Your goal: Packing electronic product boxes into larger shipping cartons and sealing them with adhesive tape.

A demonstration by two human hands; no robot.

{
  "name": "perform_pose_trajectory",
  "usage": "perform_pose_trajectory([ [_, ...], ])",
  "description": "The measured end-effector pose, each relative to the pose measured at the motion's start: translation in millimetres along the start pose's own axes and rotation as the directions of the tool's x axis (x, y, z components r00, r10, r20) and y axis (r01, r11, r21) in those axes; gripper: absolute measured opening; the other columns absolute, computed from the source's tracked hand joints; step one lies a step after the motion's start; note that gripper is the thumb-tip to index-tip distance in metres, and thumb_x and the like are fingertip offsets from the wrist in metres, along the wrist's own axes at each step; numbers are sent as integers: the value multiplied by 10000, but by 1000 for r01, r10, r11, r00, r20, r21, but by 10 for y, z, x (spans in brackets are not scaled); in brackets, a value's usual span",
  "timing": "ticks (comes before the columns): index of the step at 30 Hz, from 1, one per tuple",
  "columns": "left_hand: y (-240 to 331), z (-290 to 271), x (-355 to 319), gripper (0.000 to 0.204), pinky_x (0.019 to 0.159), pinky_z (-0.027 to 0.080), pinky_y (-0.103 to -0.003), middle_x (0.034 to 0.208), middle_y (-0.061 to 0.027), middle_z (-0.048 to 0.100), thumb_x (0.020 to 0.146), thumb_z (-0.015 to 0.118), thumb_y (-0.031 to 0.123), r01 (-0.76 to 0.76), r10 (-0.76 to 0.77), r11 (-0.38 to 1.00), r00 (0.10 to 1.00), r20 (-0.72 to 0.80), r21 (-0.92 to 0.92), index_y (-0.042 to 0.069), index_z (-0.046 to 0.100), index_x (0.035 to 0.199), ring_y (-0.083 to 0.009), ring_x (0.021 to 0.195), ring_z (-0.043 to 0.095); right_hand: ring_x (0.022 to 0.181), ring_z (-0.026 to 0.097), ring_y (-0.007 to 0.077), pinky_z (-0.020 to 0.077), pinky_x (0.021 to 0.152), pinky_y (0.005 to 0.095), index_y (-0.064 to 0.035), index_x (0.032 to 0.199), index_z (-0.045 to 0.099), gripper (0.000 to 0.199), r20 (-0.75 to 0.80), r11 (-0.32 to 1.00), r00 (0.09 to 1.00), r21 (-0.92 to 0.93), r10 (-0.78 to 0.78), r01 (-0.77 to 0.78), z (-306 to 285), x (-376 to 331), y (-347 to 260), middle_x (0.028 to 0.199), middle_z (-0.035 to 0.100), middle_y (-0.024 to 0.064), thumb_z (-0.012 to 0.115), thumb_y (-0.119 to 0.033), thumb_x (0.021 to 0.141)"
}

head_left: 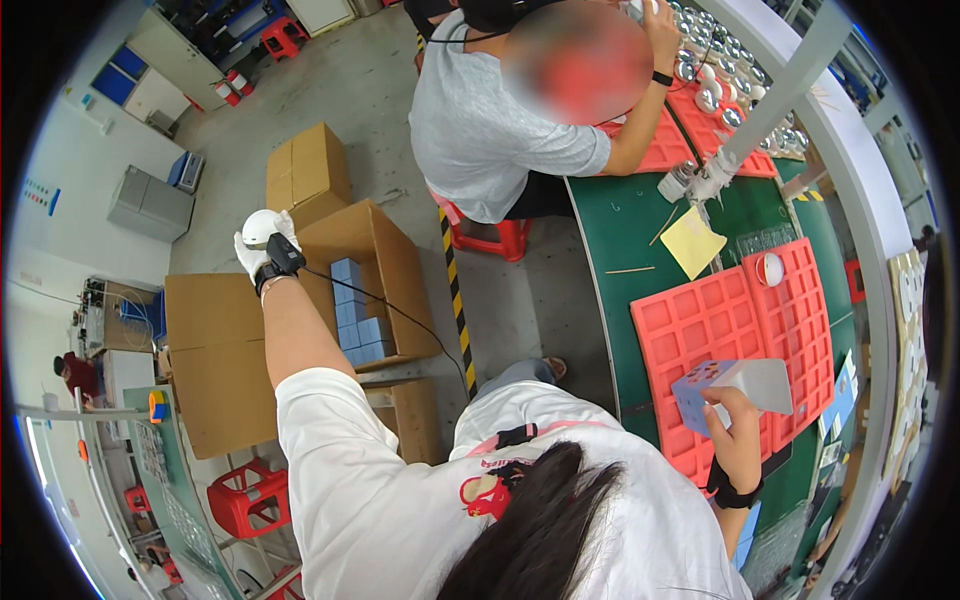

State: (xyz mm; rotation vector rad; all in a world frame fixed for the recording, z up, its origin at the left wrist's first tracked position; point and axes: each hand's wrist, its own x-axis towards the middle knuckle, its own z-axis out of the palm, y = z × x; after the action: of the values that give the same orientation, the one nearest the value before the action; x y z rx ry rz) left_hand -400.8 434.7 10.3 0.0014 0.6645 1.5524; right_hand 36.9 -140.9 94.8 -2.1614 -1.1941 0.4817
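Note:
My left hand (249, 257), in a white glove, reaches out to the left and is closed around a white dome-shaped piece (264, 225). A black device (287, 254) with a cable is strapped at that wrist. On the other side, my bare right hand (738, 428) grips a small blue-purple carton (694, 392) between thumb and fingers. The carton's pale flap (765, 384) stands open to the right. Beneath it lie red gridded trays (690, 312) on the green table (610, 240). One white round piece (769, 269) sits in the right-hand tray.
An open cardboard box (405, 260) holding several blue cartons (349, 308) stands below my left arm, by a closed box (308, 165). A co-worker (490, 125) sits at the table's far end near shiny round pieces (730, 75). Yellow paper (692, 243) and a metal post (790, 95) are nearby.

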Motion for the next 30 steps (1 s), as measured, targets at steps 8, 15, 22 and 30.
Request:
perform_pose_trajectory([
  [8, 192, -330, 263, 540, 677, 601, -500, 1216, -139, 526, 841, 600, 477, -18, 16, 1000, 996, 90, 21, 131, 492, 1241, -378, 1000, 551, 907, 627, 289, 468, 822, 355, 35, 991, 631, 175, 30, 998, 998, 14, -58, 58, 14, 75, 9, 935, 658, 158, 590, -12, 828],
  [15, -91, -194, -125, 555, 758, 584, -521, 1216, -177, 534, 841, 595, 527, -124, 121, 992, 990, 70, 35, 137, 532, 1231, -408, 1051, 537, 918, 628, 280, 469, 833, 352, 36, 1017, 636, 199, 47, 998, 997, -26, -61, 62, -58, 200, 57, 955, 664, 158, 577, -14, 834],
  [22, -419, -504, -1230, 550, 761, 606, -474, 1136, -188, 579, 816, 669, 456, 44, -46, 991, 999, -13, -130, 86, 546, 1204, -418, 1026, 573, 928, 624, 294, 469, 839, 361, 36, 1030, 635, 212, 44, 999, 998, -30, -41, 43, -4, 211, 133, 967, 663, 169, 583, -14, 831],
  [30, -767, -1932, -1674, 621, 680, 620, -433, 1191, -198, 535, 761, 707, 454, 12, -207, 817, 939, -275, -576, 130, 517, 1255, -437, 1058, 542, 917, 620, 336, 471, 828, 390, 34, 1032, 630, 212, 84, 997, 994, -28, -68, 71, 32, 189, 210, 966, 655, 193, 598, -30, 832],
])
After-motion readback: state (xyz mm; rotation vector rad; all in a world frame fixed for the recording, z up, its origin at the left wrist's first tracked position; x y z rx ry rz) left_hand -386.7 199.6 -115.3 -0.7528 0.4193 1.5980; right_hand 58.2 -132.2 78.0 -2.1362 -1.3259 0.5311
